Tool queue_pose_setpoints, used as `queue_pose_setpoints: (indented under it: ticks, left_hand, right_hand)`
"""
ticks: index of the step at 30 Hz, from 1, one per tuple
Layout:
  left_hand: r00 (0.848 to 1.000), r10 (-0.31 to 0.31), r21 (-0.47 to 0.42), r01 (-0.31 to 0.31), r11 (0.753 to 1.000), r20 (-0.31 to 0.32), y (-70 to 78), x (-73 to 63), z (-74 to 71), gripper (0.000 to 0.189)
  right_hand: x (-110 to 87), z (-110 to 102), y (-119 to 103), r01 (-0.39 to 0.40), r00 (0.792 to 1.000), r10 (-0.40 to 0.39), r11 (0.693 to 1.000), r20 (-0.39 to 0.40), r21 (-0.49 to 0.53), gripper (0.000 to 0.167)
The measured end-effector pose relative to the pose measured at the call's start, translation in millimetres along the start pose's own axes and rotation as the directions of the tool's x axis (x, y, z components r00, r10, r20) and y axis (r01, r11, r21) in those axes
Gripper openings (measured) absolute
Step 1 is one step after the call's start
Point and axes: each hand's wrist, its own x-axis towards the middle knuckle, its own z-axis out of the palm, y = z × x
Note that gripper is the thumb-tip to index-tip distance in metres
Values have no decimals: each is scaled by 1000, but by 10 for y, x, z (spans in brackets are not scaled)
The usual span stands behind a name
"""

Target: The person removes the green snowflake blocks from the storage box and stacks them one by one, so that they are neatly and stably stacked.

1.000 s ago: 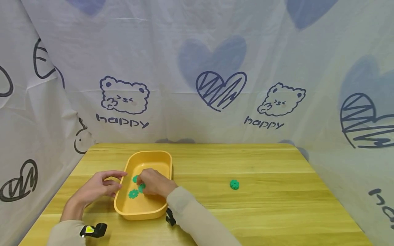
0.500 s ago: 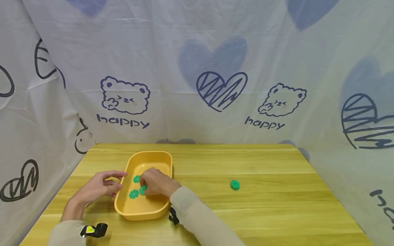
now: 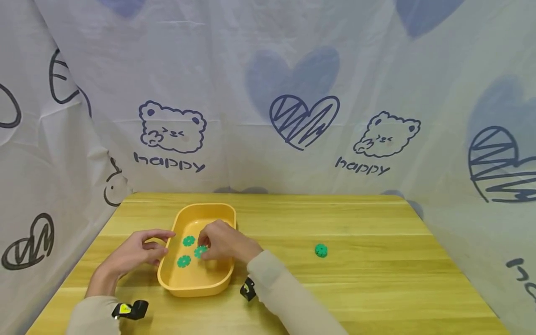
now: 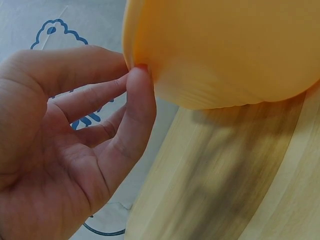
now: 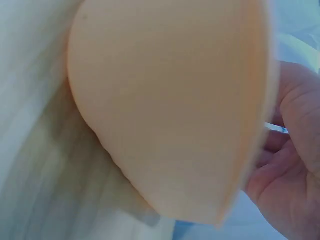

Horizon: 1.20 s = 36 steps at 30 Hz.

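Note:
A yellow tray [image 3: 196, 282] stands on the left half of the table. Beside its left rim, my left hand [image 3: 133, 252] has bent fingers at the edge; in the left wrist view its fingertips [image 4: 142, 82] hold the rim. Over the tray, my right hand [image 3: 224, 240] pinches a green flower-shaped disc [image 3: 200, 251] between thumb and fingers. Left of it, two more flower-shaped discs, one upper [image 3: 189, 241] and one lower [image 3: 184, 261], lie flat on the tray floor. In the right wrist view the tray wall [image 5: 165, 110] hides the right fingertips.
A small stack of green flower-shaped discs [image 3: 321, 250] sits on the wooden table [image 3: 377, 284], right of the tray. Patterned cloth [image 3: 238, 153] hangs behind the table and along both sides. Each wrist carries a black camera mount.
The right hand has drawn slightly up and to the right, and the disc at its fingers has shifted with it, away from the other two. My left hand keeps its place at the rim.

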Motion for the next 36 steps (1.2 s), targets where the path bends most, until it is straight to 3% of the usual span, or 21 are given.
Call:
queue_pose_setpoints:
  ticks: [17,36]
  left_hand:
    - [1000,-7,4,7,1000,-15,0,13,4,58]
    - [1000,-15,2,15,1000,-19,13,13,20,59]
  right_hand:
    - [-559,-459,283,4,994,7,995,-105,100,19]
    - [-1207,-595,784,-69,976,95,988,-195,137,20]
